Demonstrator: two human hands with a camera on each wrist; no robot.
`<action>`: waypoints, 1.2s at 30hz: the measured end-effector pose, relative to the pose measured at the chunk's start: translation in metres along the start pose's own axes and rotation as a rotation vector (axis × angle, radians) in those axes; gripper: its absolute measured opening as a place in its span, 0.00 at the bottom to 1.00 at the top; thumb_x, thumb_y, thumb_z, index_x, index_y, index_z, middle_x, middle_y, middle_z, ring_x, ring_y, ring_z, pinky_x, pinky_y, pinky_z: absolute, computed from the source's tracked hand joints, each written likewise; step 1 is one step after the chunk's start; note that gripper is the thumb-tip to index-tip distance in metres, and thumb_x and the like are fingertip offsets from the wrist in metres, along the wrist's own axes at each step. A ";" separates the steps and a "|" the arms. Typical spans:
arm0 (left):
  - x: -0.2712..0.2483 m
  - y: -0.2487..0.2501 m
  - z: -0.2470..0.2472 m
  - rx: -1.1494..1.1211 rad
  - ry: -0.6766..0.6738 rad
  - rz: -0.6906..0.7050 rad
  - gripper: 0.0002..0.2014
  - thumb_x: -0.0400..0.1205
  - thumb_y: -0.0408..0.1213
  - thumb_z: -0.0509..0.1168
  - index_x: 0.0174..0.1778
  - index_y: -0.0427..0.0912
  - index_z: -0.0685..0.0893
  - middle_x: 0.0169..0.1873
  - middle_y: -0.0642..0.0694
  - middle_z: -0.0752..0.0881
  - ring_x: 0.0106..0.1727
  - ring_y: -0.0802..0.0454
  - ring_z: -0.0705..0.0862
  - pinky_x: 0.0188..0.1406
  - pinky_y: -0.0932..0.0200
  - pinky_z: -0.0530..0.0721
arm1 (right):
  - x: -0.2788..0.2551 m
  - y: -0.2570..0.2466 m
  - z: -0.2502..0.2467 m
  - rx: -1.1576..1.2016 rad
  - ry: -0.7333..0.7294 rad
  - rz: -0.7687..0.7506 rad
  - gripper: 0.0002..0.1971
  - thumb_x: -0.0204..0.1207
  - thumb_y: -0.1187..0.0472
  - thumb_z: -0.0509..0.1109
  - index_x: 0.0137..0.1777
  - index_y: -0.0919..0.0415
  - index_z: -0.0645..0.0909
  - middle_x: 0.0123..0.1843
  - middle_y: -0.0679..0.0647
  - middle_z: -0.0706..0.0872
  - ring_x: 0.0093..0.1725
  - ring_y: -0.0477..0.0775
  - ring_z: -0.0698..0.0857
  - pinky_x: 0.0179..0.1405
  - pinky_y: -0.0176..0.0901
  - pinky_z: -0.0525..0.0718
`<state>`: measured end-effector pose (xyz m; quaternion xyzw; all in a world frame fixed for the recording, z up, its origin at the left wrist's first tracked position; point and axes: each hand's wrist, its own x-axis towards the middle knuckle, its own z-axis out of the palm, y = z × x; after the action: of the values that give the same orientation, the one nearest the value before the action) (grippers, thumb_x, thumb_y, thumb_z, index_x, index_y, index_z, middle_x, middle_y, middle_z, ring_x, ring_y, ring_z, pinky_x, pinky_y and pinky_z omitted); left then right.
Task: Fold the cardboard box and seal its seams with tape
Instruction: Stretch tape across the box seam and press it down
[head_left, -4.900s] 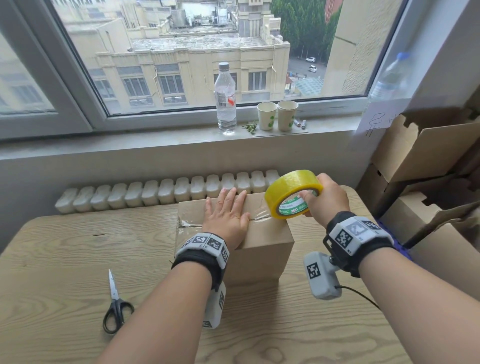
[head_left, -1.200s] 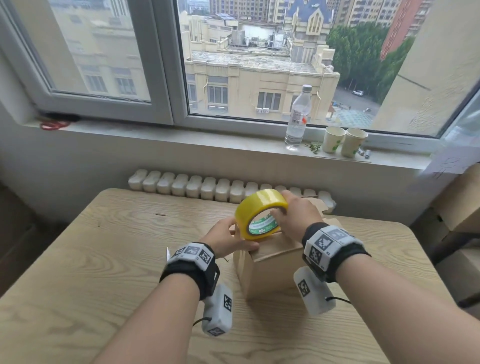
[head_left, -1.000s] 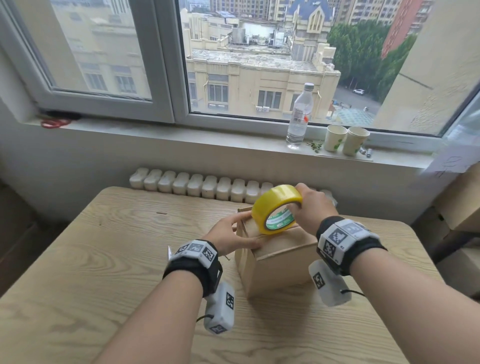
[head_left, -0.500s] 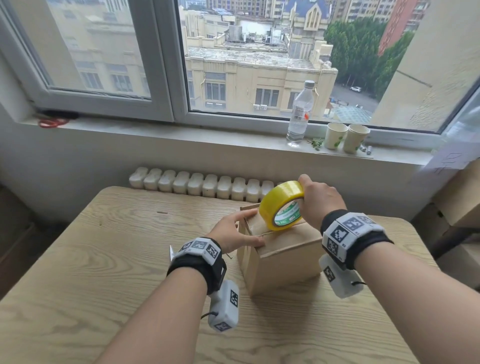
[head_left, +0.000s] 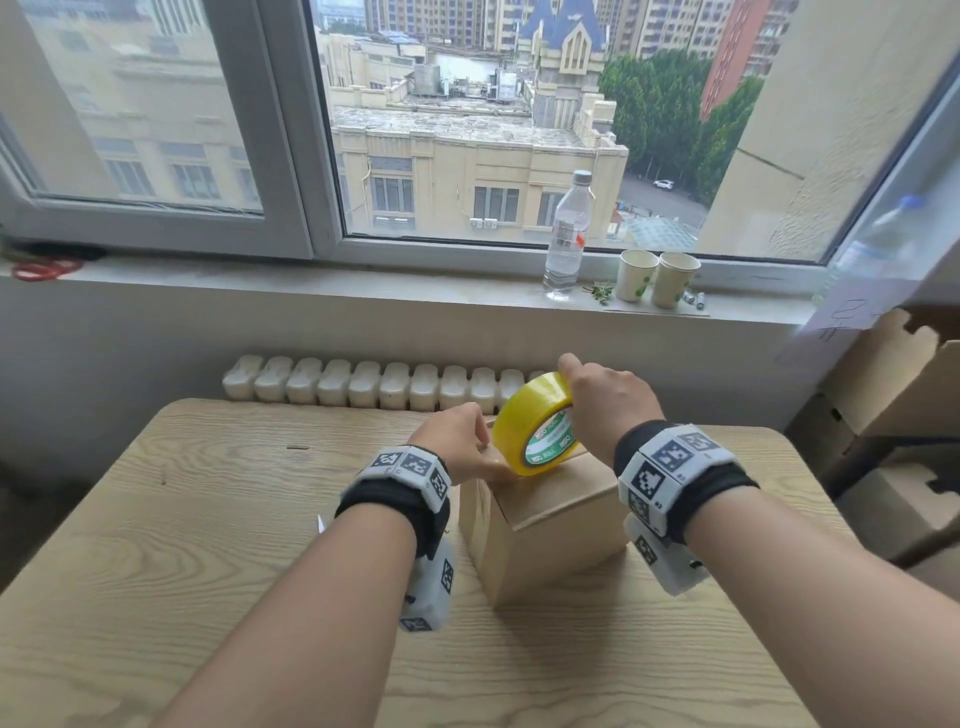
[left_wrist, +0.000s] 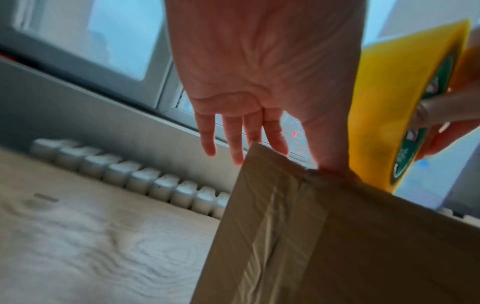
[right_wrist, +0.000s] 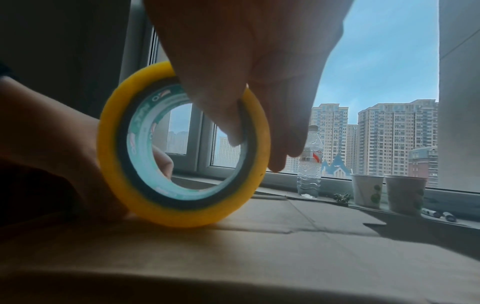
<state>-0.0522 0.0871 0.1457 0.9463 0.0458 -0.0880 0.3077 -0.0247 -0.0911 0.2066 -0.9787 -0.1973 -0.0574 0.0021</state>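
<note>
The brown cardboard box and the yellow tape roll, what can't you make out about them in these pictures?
- Head view: the brown cardboard box top seam is hidden by the yellow tape roll and both hands.
- Left wrist view: whether tape is stuck under the left hand thumb is hidden.
- Right wrist view: the right hand is backlit; the roll's label print is blurred.
</note>
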 end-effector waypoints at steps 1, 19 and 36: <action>0.004 0.003 -0.002 0.031 -0.025 -0.001 0.31 0.58 0.59 0.80 0.50 0.50 0.77 0.46 0.54 0.85 0.45 0.57 0.83 0.43 0.57 0.83 | 0.000 0.000 0.000 0.017 0.005 0.004 0.10 0.75 0.70 0.59 0.53 0.58 0.68 0.47 0.58 0.83 0.48 0.67 0.85 0.38 0.49 0.74; 0.026 0.022 0.020 0.092 -0.524 -0.060 0.46 0.44 0.72 0.76 0.59 0.56 0.83 0.49 0.52 0.89 0.51 0.50 0.88 0.53 0.47 0.89 | -0.016 0.020 0.015 0.370 0.050 0.253 0.05 0.79 0.61 0.62 0.50 0.54 0.79 0.49 0.64 0.87 0.51 0.68 0.83 0.40 0.43 0.67; 0.016 0.024 0.041 -0.075 -0.384 -0.027 0.28 0.68 0.59 0.76 0.59 0.49 0.83 0.47 0.51 0.86 0.43 0.58 0.82 0.30 0.63 0.76 | -0.024 0.035 0.017 0.429 -0.006 0.347 0.07 0.76 0.64 0.63 0.53 0.60 0.75 0.41 0.58 0.78 0.51 0.66 0.80 0.43 0.43 0.69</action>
<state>-0.0387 0.0440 0.1239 0.8993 0.0020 -0.2693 0.3445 -0.0308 -0.1323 0.1873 -0.9752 -0.0344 -0.0103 0.2185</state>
